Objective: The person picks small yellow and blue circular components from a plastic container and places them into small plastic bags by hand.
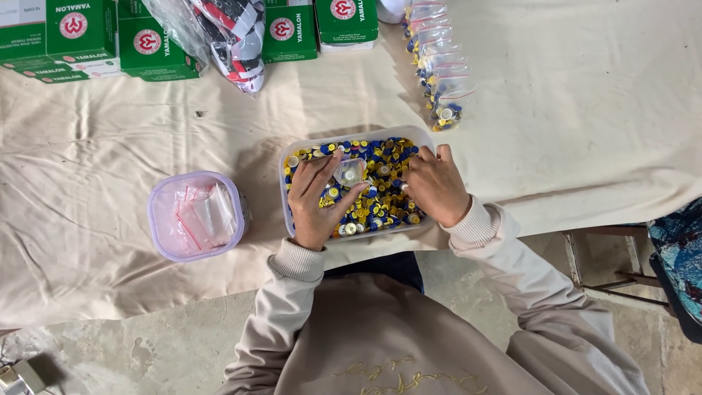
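Clear plastic shows between the fingers point(344, 162) of the left hand point(316, 201): they are curled partly shut around a small see-through bag point(349, 172), pinching it with its mouth up, over the middle of the tub. The right hand point(436, 184) sits just beside it at about 3 o'clock, knuckles up and fingers bent down into the pile, so I cannot tell if it has hold of anything. Both hands are inside a pale, see-through tub point(287, 192) full of little round caps point(380, 201) in blue, yellow and white. The tub rests on a cream cloth point(95, 197) that covers the tabletop. At 9 o'clock from the tub, a bit apart, stands a purple tub point(156, 219) with empty little bags with red strips in it. At 1 o'clock, farther off, a row of filled bags point(441, 73) lies on the cloth, each with caps inside. At 11 o'clock, along the far edge, sit green boxes point(80, 36) and a big crinkly bag point(230, 36) of red, white and black things. What could go wrong, I think: the little bag is soft and held only by the fingertips, so it could fold shut or slip, and caps would miss it. If a hand bumps the tub wall, caps could hop out and roll on the cloth or off the near edge to the floor point(146, 344).
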